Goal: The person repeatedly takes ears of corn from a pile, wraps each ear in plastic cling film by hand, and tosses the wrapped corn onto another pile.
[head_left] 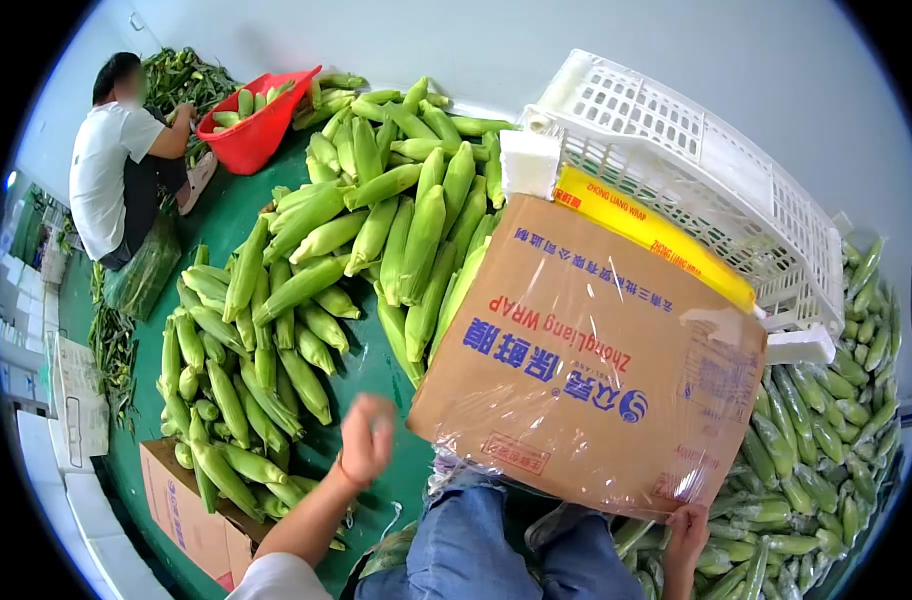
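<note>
A cardboard box (576, 370) with blue and red print lies in front of my knees, clear plastic film over its near part. My right hand (687, 527) grips its near right edge. My left hand (367, 440) is off the box's left side, over the green floor; motion blur smears its fingers. Nearest to it on the left is a big pile of green corn cobs in husks (296, 285). Along the box's far edge lies a yellow cling wrap carton (656, 235).
White plastic crates (676, 130) stand behind the box. Film-wrapped corn (811, 440) is heaped at right. A person (116, 165) sits at the far left by a red basket (261, 125). Another cardboard box (191, 515) holds cobs at the lower left.
</note>
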A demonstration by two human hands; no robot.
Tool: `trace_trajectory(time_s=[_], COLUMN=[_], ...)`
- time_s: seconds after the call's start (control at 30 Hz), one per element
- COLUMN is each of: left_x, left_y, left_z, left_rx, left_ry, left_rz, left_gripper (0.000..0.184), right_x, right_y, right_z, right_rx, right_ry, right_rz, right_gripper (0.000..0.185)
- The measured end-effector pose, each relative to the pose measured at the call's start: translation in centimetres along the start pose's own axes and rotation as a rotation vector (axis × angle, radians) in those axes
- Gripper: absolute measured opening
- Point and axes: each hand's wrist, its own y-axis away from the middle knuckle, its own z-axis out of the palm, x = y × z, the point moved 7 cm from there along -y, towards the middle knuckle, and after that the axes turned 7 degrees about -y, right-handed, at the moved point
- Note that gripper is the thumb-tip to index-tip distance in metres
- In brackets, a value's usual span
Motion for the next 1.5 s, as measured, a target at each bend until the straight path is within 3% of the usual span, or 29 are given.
trace_trajectory(time_s=[0.07,0.13,0.17,0.27,0.3,0.33,0.4,0.47,0.53,0.6,0.67,0.73,0.8,0.87,0.93,0.97,1.07,1.13,1.2,1.23,1.33,1.37,1.47,1.5], left_x=[-6.5,-10.8,-13.6,-15.1,-18.1,-18.8,-20.2,-19.4,-11.2,-6.5,1.2,9.7,15.9,21.5,21.7,21.6,20.6,20.9,20.9,20.9,17.8,17.4,13.2,14.3], left_y=[-5.1,-11.1,-13.7,-17.9,-18.5,-18.5,-18.6,-16.4,-14.7,-12.7,-12.6,-14.1,-13.2,-12.7,-12.2,-12.2,-12.6,-12.9,-12.2,-11.7,-7.0,-5.9,-7.2,-9.9], left_z=[1.2,4.9,7.6,11.7,12.6,12.3,11.8,10.5,6.2,2.8,0.7,-0.1,3.4,7.0,10.6,12.2,13.6,13.9,13.3,12.5,9.4,9.6,7.4,6.2], left_rx=[0.172,0.152,0.111,-0.001,-0.016,0.101,0.03,0.005,0.04,0.034,-0.182,-0.368,-0.524,-0.617,-0.73,-0.791,-0.909,-0.906,-0.801,-0.567,-0.144,-0.2,-0.289,-0.195], left_ry=[0.026,-0.459,-0.533,-0.707,-0.634,-0.635,-0.471,0.48,0.82,0.774,0.751,0.07,-0.078,-0.11,-0.09,-0.088,-0.032,-0.069,-0.144,-0.229,-0.218,-0.326,-0.225,-0.137], left_rz=[-0.405,-0.132,-0.157,-0.392,-0.444,-0.414,-0.557,-0.841,-0.816,-0.633,-0.399,0.205,0.464,0.757,0.754,0.748,0.623,0.558,0.491,0.6,0.233,0.219,0.123,0.134], left_gripper=[0.03,0.053,0.062,0.077,0.079,0.074,0.062,0.057,0.049,0.054,0.063,0.068,0.063,0.063,0.064,0.065,0.068,0.067,0.067,0.066,0.07,0.05,0.023,0.008], right_x=[-1.4,-0.2,0.3,-3.9,-4.4,-4.6,-4.3,-3.5,-2.7,-0.1,-2.0,-3.2,-5.8,-5.8,-7.8,-6.7,-8.6,-12.6,-11.9,-12.0,-12.2,-12.0,-12.5,-12.6], right_y=[-0.6,-0.6,-0.7,-0.5,-0.3,-0.2,0.0,0.0,0.0,0.2,-0.5,-0.8,-1.3,-1.0,-1.0,-0.1,-3.3,-8.4,-10.7,-11.1,-13.3,-13.9,-14.0,-13.9], right_z=[0.2,0.6,0.8,1.2,0.8,0.6,0.2,0.4,0.9,1.1,1.1,1.4,1.4,1.3,-0.1,-0.6,-1.8,0.7,5.7,5.9,5.9,5.8,5.9,6.0], right_rx=[0.03,0.028,0.032,0.095,0.129,0.133,0.145,0.111,0.101,0.078,0.022,0.0,0.014,0.003,-0.009,0.034,0.185,0.068,0.049,0.053,0.082,0.086,0.086,0.086], right_ry=[0.012,-0.055,-0.089,0.326,0.271,0.275,0.269,0.259,0.23,0.131,0.221,0.231,0.314,0.317,0.086,-0.298,-0.596,-0.015,0.305,0.329,0.341,0.322,0.355,0.375], right_rz=[0.045,0.062,0.075,-0.257,-0.207,-0.17,-0.105,-0.14,-0.11,-0.021,-0.08,0.078,0.035,0.144,0.189,0.286,0.242,-0.265,-0.47,-0.469,-0.459,-0.426,-0.49,-0.542], right_gripper=[0.008,0.009,0.01,0.01,0.008,0.008,0.007,0.005,0.005,0.007,0.009,0.01,0.011,0.009,0.008,0.009,0.012,0.016,0.029,0.032,0.037,0.037,0.032,0.032])
